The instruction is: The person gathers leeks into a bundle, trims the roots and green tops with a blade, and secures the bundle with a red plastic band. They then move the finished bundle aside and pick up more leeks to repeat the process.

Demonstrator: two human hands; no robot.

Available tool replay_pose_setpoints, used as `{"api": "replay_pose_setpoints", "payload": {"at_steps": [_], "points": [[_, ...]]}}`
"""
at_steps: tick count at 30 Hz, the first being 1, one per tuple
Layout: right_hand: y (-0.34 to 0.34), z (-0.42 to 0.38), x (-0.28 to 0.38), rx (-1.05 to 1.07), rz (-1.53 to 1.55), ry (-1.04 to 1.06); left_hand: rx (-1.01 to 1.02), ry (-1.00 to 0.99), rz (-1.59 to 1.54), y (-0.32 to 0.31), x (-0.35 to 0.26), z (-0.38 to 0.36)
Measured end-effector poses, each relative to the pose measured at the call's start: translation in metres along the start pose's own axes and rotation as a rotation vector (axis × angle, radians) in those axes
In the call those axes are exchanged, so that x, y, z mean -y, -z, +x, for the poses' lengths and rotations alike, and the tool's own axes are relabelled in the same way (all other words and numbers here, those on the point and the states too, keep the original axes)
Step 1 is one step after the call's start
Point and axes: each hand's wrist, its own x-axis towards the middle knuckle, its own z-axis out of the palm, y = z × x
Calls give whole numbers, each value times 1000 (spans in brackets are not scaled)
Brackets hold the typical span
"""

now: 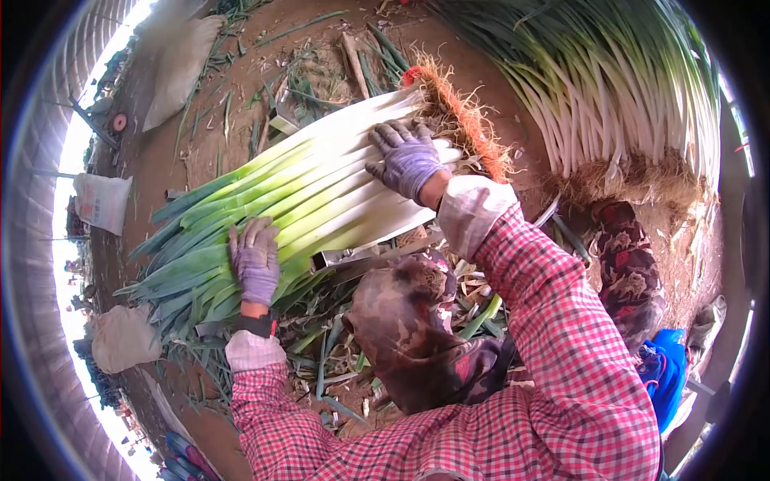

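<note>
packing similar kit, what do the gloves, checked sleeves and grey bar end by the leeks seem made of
Gloves: likely knitted fabric, matte purple; the darker fingers may be coated or dirty.
Checked sleeves: woven cloth, perhaps cotton, matte with soft folds.
Bar end by the leeks: probably metal, from its silvery sheen; which metal is unclear.

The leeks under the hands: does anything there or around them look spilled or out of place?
The leeks lie neatly side by side. What looks untidy is the ground around them, strewn with loose leaf scraps, probably trimmings.
</note>
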Motion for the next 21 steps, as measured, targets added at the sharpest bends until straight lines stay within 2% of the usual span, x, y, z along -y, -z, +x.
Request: {"api": "replay_pose_setpoints", "payload": {"at_steps": [7,9,12,13,16,19,21], "points": [[-8,0,-4,-62,33,19,-9,53,-86,17,-16,8],[-1,-3,-2,-53,32,27,130,75,-88,9,8,1],[-8,-1,-3,-105,22,38,276,174,-255,28,13,28],[-14,1,-5,-143,45,54,251,181,-333,33,7,48],[-6,-1,-3,-101,23,34,365,33,179,35,6,95],[5,0,0,-9,-10,27,616,155,217,17,13,93],[5,1,-1,3,-10,26,614,159,192,11,18,89]]}}
